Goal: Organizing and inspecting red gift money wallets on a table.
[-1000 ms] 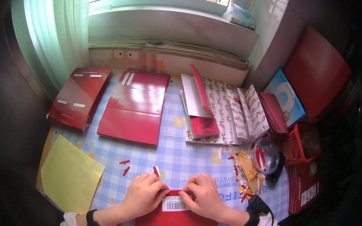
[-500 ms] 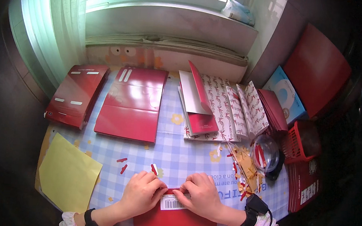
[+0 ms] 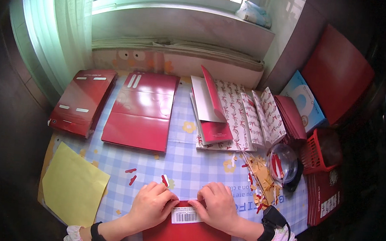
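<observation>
A red card sheet or folder (image 3: 185, 239) lies at the near edge of the table, with a white barcode label (image 3: 186, 216) near its far edge. My left hand (image 3: 154, 205) is closed, thumb and fingertips pinching the folder's far edge just left of the label's top. On the other side my right hand (image 3: 217, 209) pinches the same edge, its thumb over the label's upper right corner. Small red and white cut-out strips (image 3: 165, 180) lie just beyond my left hand.
Stacks of flat red folders (image 3: 137, 126) stand at the back left, beside a yellow sheet (image 3: 75, 184). Patterned white folders (image 3: 231, 105) fill the back right. Paper scraps (image 3: 262, 180), a clear round tub (image 3: 283, 163) and a red basket (image 3: 317, 150) are at the right.
My right thumb and fingers have shifted slightly right along the folder's far edge, showing more of the label. My left hand stays almost in place.
</observation>
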A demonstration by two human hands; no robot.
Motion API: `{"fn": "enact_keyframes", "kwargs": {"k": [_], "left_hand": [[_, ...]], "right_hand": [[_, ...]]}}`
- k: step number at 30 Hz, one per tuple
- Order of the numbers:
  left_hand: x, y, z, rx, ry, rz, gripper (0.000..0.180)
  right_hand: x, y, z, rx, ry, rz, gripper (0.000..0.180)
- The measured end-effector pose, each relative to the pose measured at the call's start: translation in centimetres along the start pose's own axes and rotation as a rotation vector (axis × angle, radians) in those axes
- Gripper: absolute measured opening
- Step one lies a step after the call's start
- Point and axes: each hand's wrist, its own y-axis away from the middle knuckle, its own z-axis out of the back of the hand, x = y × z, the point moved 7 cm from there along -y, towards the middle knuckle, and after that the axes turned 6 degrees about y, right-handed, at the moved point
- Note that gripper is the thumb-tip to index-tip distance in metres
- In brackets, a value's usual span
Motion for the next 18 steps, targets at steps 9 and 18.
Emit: {"fn": "enact_keyframes", "kwargs": {"k": [9,18], "left_hand": [[0.1,0.0,0.0,-0.003,0.002,-0.014,0.011],[0.1,0.0,-0.1,-0.001,-0.012,-0.012,0.011]], "right_hand": [[3.4,1.8,0.7,-0.166,0.267,0.441,0.026],[3.1,1.8,0.3,-0.131,0.251,0.402,0.026]]}}
